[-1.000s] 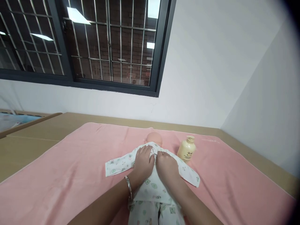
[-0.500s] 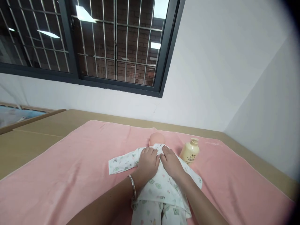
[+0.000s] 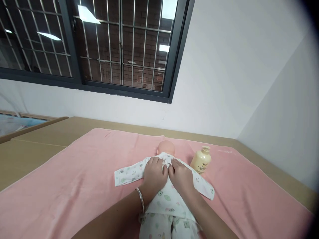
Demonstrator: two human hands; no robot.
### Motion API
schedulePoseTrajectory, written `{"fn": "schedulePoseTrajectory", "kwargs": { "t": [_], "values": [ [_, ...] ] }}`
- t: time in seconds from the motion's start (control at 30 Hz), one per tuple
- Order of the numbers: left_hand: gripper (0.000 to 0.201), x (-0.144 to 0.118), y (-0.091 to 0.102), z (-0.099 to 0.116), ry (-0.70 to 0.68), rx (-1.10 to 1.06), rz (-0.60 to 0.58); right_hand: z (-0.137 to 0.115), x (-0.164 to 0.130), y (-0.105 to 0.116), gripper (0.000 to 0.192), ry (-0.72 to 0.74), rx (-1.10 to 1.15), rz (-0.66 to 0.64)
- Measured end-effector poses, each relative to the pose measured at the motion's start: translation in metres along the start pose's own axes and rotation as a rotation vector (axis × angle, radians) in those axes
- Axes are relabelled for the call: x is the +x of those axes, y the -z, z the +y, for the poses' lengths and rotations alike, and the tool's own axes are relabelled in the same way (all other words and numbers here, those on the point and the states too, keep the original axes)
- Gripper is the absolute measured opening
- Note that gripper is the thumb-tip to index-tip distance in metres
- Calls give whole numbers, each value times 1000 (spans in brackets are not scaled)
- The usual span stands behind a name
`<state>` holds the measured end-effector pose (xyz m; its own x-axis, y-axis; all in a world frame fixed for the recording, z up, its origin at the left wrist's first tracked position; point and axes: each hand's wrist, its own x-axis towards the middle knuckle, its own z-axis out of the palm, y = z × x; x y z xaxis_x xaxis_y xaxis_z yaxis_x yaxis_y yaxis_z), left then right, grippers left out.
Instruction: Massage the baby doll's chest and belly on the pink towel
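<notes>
A baby doll (image 3: pixel 166 147) lies stretched out on a pink blanket (image 3: pixel 82 166), its bald head at the far end. It wears a white printed top (image 3: pixel 171 201) and matching trousers (image 3: pixel 156 227). Both sleeves spread out to the sides. On the upper part of the top, my left hand (image 3: pixel 156 174) has its fingers bent around the cloth, and a bangle circles that wrist. Close beside it, my right hand (image 3: pixel 181 174) pinches the cloth too. The fabric bunches between the two hands just below the collar. My fingertips are partly hidden.
A pale yellow pump-type bottle (image 3: pixel 201 162) stands on the blanket right of the doll. The blanket lies on a wooden surface (image 3: pixel 82 124) against a white wall (image 3: pixel 211 83). Above is a dark-framed barred window (image 3: pixel 124 43). Blue bedding (image 3: pixel 27 122) shows at far left.
Both hands have drawn closer together, and the cloth below the collar is now gathered between them. The right hand's fingers are more bent. The right sleeve lies straighter.
</notes>
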<state>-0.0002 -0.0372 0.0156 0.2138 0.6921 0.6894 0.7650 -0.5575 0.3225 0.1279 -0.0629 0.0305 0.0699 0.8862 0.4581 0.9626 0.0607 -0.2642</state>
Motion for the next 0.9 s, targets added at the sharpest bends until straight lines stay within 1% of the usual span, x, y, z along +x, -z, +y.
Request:
{"fn": "schedulePoseTrajectory", "kwargs": {
  "t": [0.1, 0.17, 0.27, 0.4, 0.5, 0.6, 0.67, 0.73, 0.8, 0.9],
  "values": [
    [14, 0, -3, -2, 49, -29, -13, 3, 3, -1, 40, -30, 51, -10],
    [22, 1, -6, -4, 56, -52, -43, 6, 5, -2, 43, -36, 93, -40],
    [36, 3, -11, -9, 57, -94, -95, 12, 10, -6, 48, -3, 134, -93],
    [39, 3, -15, -13, 79, -112, -125, 15, 12, -8, 49, 26, 157, -99],
    [37, 0, -15, -15, 44, -109, -73, 12, 12, -3, 46, 46, 224, -70],
    [37, -5, -14, -16, -73, -115, 31, 7, 11, 4, 44, 71, 298, -25],
    [36, -8, -14, -18, -150, -126, 80, 4, 10, 7, 47, 59, 326, 23],
    [36, -9, -15, -19, -172, -134, 107, 2, 8, 4, 50, 41, 327, 62],
    [36, -10, -15, -21, -151, -135, 115, 1, 5, -1, 50, 43, 312, 40],
    [36, -10, -17, -22, -108, -137, 93, -2, 4, -8, 49, 57, 303, -71]
  ]
}}
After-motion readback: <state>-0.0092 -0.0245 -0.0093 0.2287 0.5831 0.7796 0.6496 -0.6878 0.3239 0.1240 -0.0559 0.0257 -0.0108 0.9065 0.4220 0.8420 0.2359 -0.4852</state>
